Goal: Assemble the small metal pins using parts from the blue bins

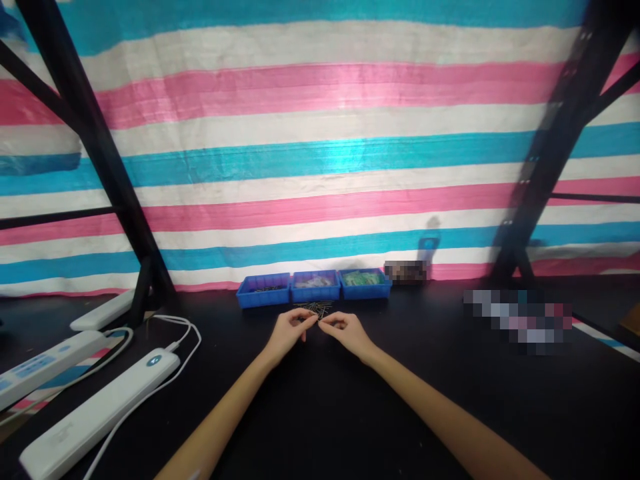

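My left hand (287,332) and my right hand (351,335) meet above the black tabletop, thumbs and forefingers pinched and the fingertips almost touching. Whatever lies between the fingertips is too small to make out. Just beyond them is a loose pile of thin, dark metal pieces like nails or long screws (323,307), partly covered by my fingers. Behind the pile three blue bins stand in a row. Dark small parts lie in the left bin (265,299), whitish pieces in the middle bin (316,294), and green-and-white packets in the right bin (367,293).
At the left, white power strips (105,413) lie on the black table (320,413) with a looping white cable (197,343). Blurred-out items (520,319) sit at the right. Black frame posts (100,160) and a striped sheet (330,160) rise behind.
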The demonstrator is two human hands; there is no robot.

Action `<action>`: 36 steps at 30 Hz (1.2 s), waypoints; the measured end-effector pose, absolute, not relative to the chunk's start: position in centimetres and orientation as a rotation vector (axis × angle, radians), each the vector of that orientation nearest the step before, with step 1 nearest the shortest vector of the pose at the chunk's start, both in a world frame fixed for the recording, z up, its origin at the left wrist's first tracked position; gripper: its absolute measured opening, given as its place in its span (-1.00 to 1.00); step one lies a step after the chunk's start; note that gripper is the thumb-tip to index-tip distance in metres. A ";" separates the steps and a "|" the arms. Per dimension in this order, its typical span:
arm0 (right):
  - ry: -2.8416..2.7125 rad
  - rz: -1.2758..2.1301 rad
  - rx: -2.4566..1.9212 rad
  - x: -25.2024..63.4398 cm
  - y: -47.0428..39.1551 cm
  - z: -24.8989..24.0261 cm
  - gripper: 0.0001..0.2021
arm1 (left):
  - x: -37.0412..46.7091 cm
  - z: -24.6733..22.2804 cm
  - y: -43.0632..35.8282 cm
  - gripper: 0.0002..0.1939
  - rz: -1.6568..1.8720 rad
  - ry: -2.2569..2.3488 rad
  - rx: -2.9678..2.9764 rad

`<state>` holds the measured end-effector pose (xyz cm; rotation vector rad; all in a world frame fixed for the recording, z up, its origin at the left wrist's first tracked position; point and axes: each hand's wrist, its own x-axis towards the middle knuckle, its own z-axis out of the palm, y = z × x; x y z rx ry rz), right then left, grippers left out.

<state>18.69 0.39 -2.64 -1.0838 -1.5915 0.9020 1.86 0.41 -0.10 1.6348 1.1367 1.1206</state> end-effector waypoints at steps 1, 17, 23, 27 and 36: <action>-1.552 0.937 -1.074 18.7 0.3 -2.5 -0.73 | 1.9 -0.1 0.4 -0.65 1.122 1.138 1.643; -1.473 1.004 -1.091 18.6 -0.2 -1.7 -0.70 | -3.4 -0.1 3.6 -0.48 1.588 1.304 1.126; -1.463 1.015 -1.103 18.5 -0.4 -1.3 -0.72 | -4.5 -0.2 4.1 -0.53 1.655 1.230 0.963; -1.457 1.017 -1.112 18.5 -0.4 -1.4 -0.73 | -4.7 0.0 4.3 -0.55 1.684 1.221 0.926; -1.469 1.011 -1.121 18.6 -0.3 -1.4 -0.75 | -5.6 -0.3 4.9 -0.53 1.709 1.199 0.915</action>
